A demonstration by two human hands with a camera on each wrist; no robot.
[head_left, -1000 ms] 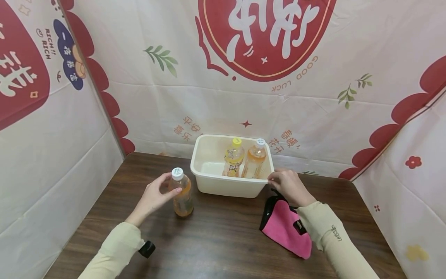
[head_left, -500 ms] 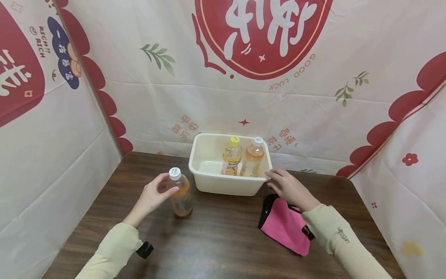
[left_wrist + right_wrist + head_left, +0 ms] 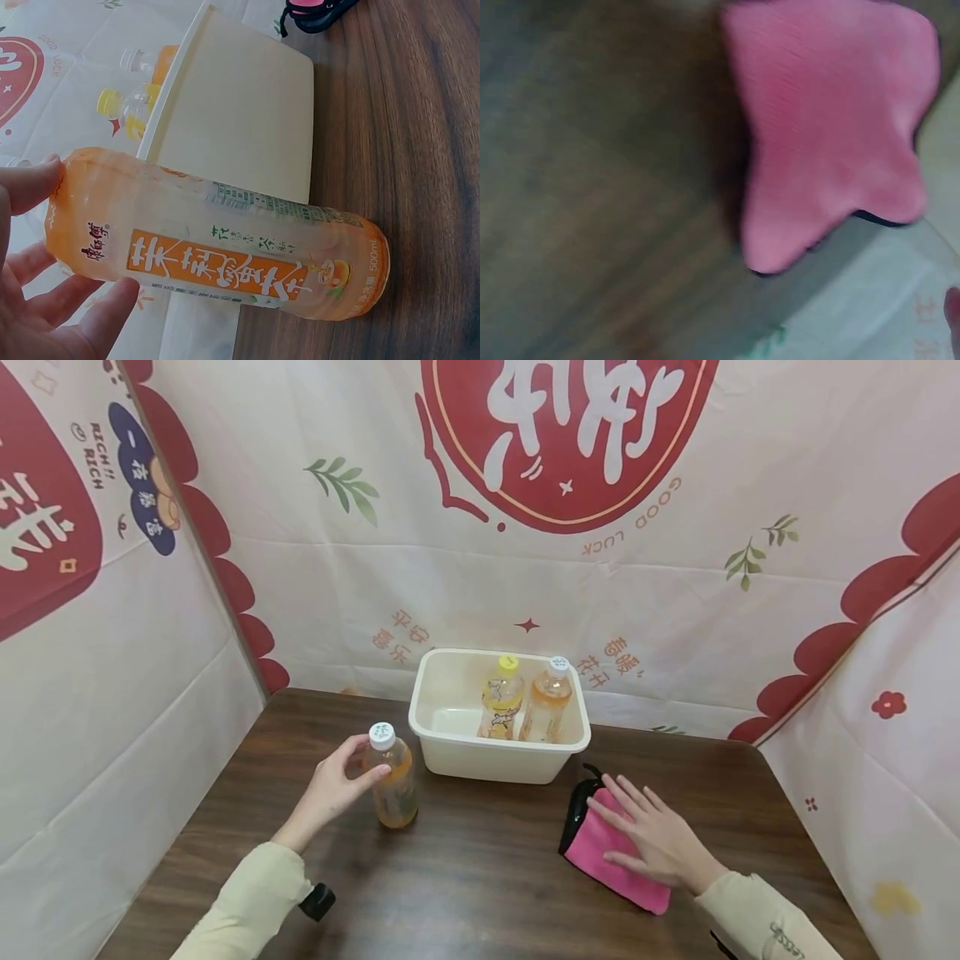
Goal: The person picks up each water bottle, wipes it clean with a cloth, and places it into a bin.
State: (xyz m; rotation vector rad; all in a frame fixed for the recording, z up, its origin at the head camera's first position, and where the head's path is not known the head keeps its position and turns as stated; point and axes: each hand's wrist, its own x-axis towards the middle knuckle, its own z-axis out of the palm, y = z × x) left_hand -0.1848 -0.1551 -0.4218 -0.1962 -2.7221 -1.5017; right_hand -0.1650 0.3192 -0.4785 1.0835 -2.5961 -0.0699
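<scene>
My left hand (image 3: 330, 789) grips a clear plastic drink bottle (image 3: 395, 793) near its shoulder, thumb on one side and fingers on the other. The bottle stands upright on the table and has a white cap. An orange label (image 3: 217, 262) shows on it in the left wrist view. With fingers spread, my right hand (image 3: 656, 835) is over a pink pouch with black trim (image 3: 600, 852); whether it touches the pouch I cannot tell. In the blurred right wrist view the pink pouch (image 3: 832, 112) lies on the wood, and only a fingertip (image 3: 952, 311) shows at the edge.
Behind the hands a cream plastic basin (image 3: 487, 760) stands near the table's back edge. Inside its right half are a yellow-capped bottle (image 3: 501, 702) and a white-capped bottle (image 3: 547, 706). Printed cloth (image 3: 465, 577) hangs behind and beside the brown wooden table (image 3: 450, 877).
My right hand has left the basin's right front corner and moved toward me and to the right, over the pouch, its fingers spreading. My left hand keeps its hold on the bottle.
</scene>
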